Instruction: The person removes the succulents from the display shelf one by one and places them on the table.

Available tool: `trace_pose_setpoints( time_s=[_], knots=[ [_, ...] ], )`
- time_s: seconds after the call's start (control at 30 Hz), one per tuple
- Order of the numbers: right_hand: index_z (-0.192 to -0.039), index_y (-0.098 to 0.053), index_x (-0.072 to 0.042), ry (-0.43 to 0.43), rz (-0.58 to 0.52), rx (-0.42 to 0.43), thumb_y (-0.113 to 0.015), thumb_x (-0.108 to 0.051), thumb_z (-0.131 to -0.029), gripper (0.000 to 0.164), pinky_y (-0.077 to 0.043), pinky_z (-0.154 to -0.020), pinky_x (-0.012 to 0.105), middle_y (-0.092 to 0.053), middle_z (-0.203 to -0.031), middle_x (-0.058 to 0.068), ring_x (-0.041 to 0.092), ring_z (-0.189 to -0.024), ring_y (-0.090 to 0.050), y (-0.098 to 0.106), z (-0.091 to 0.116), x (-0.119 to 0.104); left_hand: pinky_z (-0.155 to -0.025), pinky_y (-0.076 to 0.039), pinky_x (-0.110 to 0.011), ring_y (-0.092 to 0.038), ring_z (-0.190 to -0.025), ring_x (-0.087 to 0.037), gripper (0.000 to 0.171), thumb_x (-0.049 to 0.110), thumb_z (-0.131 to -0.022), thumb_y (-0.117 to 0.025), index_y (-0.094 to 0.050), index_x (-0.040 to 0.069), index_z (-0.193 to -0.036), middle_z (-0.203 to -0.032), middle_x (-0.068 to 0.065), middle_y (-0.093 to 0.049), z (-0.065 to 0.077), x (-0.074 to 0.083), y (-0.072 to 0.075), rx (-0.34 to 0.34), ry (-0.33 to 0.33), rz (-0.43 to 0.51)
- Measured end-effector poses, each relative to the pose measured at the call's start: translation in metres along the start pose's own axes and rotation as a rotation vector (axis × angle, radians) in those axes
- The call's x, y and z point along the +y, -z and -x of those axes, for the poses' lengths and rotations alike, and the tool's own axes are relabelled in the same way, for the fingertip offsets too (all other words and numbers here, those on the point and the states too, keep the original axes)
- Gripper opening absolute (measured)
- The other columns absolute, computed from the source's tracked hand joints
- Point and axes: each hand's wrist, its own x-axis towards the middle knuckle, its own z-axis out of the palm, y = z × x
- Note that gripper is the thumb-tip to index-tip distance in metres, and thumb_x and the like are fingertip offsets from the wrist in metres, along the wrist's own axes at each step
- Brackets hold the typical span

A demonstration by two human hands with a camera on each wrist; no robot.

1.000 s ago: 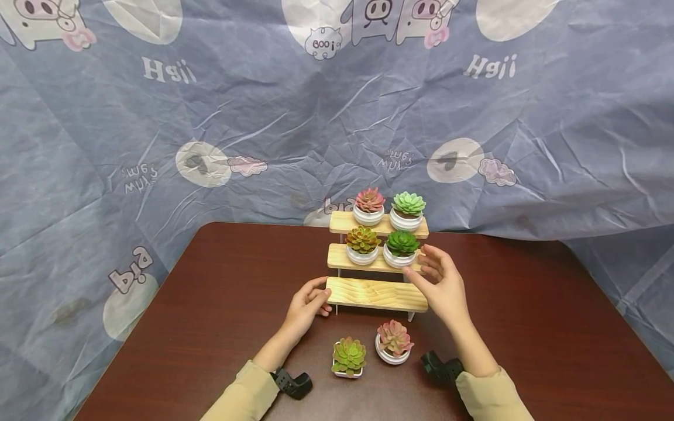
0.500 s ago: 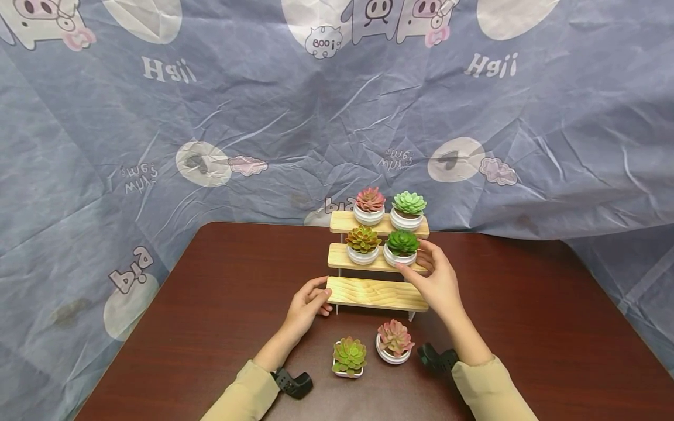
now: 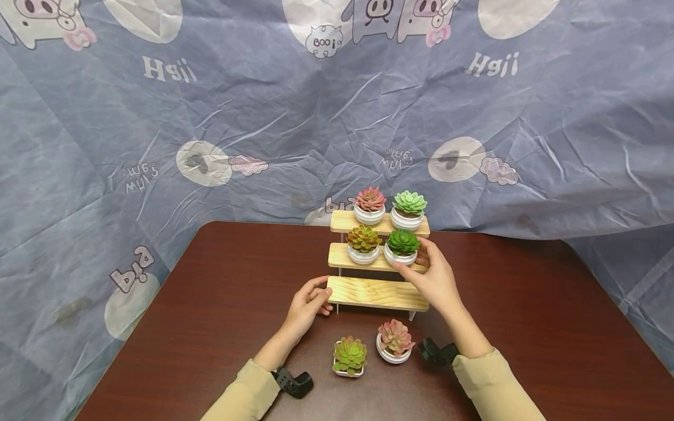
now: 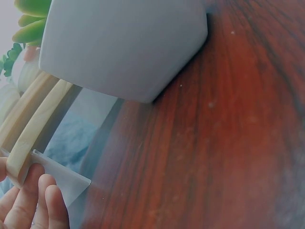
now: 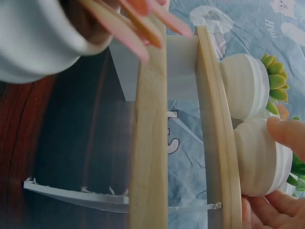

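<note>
In the head view, a three-tier wooden stand (image 3: 377, 293) is set on a dark red-brown table (image 3: 231, 275) before a blue printed cloth (image 3: 295, 105). Its bottom board is pinched at the left end by the left hand (image 3: 307, 303). On the middle board (image 3: 337, 255), the white pot of a dark green succulent (image 3: 403, 241) is held by the right hand (image 3: 436, 278), with the thumb in front and fingers at the right side; an olive-brown succulent (image 3: 363, 238) is placed just beside it. The top board (image 3: 342, 221) is occupied by a red succulent (image 3: 371, 199) and a pale green succulent (image 3: 410, 202). On the table, a yellow-green succulent (image 3: 350, 353) and a pink succulent (image 3: 395, 337) are placed near the stand's front. In the left wrist view, a white angular pot (image 4: 124, 47) is seen close up, and the board's end is gripped narrowly, with fingers kept beside a translucent support (image 4: 66, 180). In the right wrist view, the held pot is clasped between thumb and fingers, its base seen against the middle board; pink leaves are shown blurred at the upper left.
</note>
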Motion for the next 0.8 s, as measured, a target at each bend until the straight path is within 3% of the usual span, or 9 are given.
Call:
trace_pose_setpoints(
  time_s=[0.23,0.5,0.8],
  knots=[
    [-0.135,-0.043,0.0,0.021,0.032,0.042,-0.081,-0.023,-0.075,0.075,-0.048,-0.084,0.04,-0.053,-0.117,0.017,0.029,-0.098,-0.057,-0.002,0.001,0.002,-0.064,-0.055,-0.033,-0.062,-0.07,-0.026,0.041,0.01,-0.096,-0.055,-0.045,-0.005,-0.133,-0.084,-0.004,-0.064,-0.001,-0.004,0.001,-0.002,-0.004,0.02],
    [-0.124,-0.054,0.0,0.105,0.074,0.082,-0.083,-0.021,-0.07,0.065,-0.04,-0.088,0.044,-0.053,-0.117,0.013,0.027,-0.104,-0.052,-0.002,0.005,0.004,-0.066,-0.055,-0.038,-0.061,-0.074,-0.036,0.041,0.009,-0.096,-0.054,-0.045,-0.004,-0.134,-0.085,-0.004,-0.064,0.001,0.0,0.0,0.0,0.011,0.003],
    [-0.121,-0.057,-0.003,0.149,-0.026,0.127,-0.085,-0.011,-0.068,0.06,-0.046,-0.079,0.018,-0.055,-0.112,0.007,0.017,-0.095,-0.055,-0.002,0.014,0.009,-0.067,-0.055,-0.039,-0.061,-0.075,-0.035,0.04,0.01,-0.096,-0.054,-0.045,-0.003,-0.134,-0.085,-0.003,-0.064,0.001,0.002,0.0,-0.006,0.008,0.001]
  ],
)
